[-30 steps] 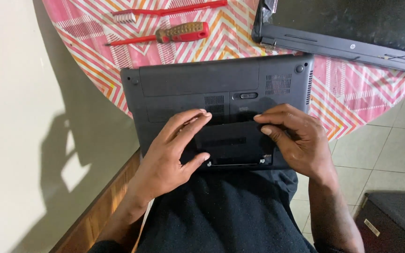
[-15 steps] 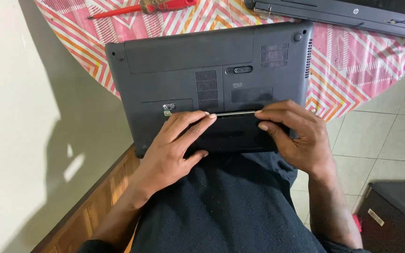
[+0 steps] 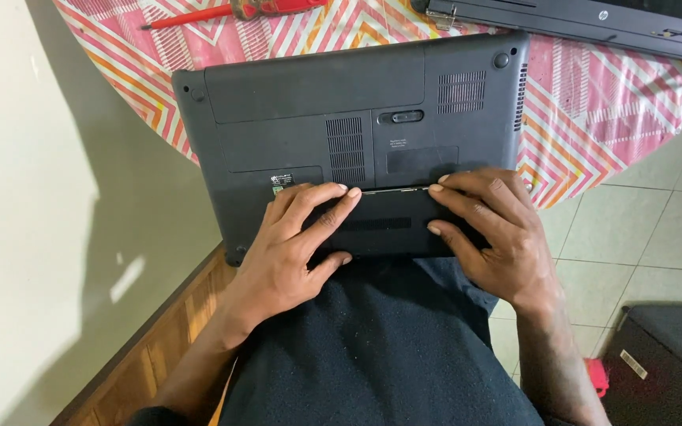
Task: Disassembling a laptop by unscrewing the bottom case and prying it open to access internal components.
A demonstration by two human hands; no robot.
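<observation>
A dark grey laptop [image 3: 317,102] lies upside down, half on the table and half over my lap. Its battery pack [image 3: 388,225] sits in the near edge, with a thin bright gap along its far side. My left hand [image 3: 297,237] presses on the battery's left part with fingers spread flat. My right hand [image 3: 487,225] lies on its right part, fingertips at the gap. Both hands rest on the battery from above rather than curling around it.
The round table wears a pink, orange and white zigzag cloth [image 3: 586,102]. A red screwdriver [image 3: 230,9] lies at the far edge. A second black laptop [image 3: 593,20] is at the top right. A dark box [image 3: 672,355] stands on the tiled floor at the right.
The laptop has come closer to me and now fills more of the view. A thin gap has appeared along the battery's far edge. Both hands stayed on the battery.
</observation>
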